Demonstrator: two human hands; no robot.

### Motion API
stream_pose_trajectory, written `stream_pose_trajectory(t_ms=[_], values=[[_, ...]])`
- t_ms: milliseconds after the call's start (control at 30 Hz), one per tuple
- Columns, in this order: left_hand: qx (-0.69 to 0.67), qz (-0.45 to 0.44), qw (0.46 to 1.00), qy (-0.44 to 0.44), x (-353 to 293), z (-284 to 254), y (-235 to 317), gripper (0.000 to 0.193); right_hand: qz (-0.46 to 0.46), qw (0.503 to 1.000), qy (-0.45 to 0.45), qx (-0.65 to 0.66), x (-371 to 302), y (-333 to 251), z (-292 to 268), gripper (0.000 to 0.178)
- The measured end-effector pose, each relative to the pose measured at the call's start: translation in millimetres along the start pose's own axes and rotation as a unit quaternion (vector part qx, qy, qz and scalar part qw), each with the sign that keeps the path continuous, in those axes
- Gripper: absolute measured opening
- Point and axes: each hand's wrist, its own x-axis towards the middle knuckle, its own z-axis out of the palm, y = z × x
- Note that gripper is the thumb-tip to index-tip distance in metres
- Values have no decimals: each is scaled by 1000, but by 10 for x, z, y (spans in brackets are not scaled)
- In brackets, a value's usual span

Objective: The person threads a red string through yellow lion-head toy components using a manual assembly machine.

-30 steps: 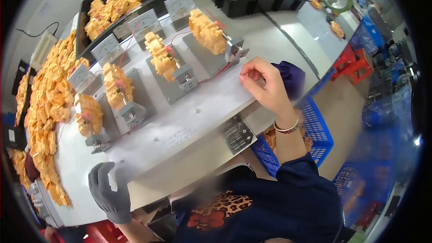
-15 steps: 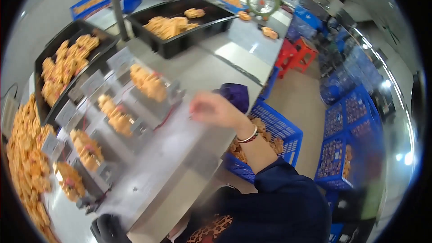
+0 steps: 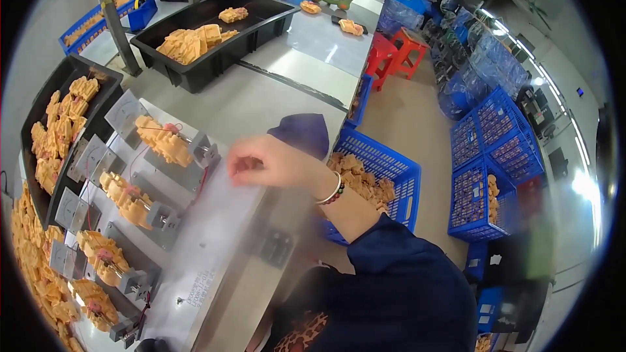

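Observation:
My right hand [image 3: 254, 161] hovers over the front of a metal test bench [image 3: 215, 221], fingers curled together in a pinch; whatever may be between the fingertips is hidden. To its left stand several fixtures, each with a small dial meter [image 3: 127, 112] and a clamp. Tan moulded plastic parts with pinkish bits sit in them: the farthest part [image 3: 163, 140] is nearest my hand, another part [image 3: 125, 199] comes after it, and two more parts [image 3: 102, 255] are closer to me. No part is touched by the hand. My left hand does not show; a dark rounded shape [image 3: 153, 345] at the lower edge is unclear.
Black trays [image 3: 208, 58] with tan parts stand beyond and left of the bench; a loose pile [image 3: 32, 254] lies far left. A blue crate [image 3: 407, 195] of parts is below my right forearm. Dark purple cloth [image 3: 303, 133], red stools [image 3: 407, 49] and stacked crates [image 3: 479, 208] are farther right.
The whole view has shifted, so bench, trays and crates sit farther left and mostly higher. My right hand stays curled above the bench front; the parts remain in the fixtures.

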Motion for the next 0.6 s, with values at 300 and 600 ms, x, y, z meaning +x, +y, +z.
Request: stream_pose_trajectory(t_ms=[300, 600], values=[[33, 44, 998, 37, -6, 72, 132, 19, -7, 996, 59, -74, -30, -7, 9, 14], [-3, 58, 998, 14, 134, 537, 860, 12, -79, 980, 74, -170, 42, -140, 198, 17]])
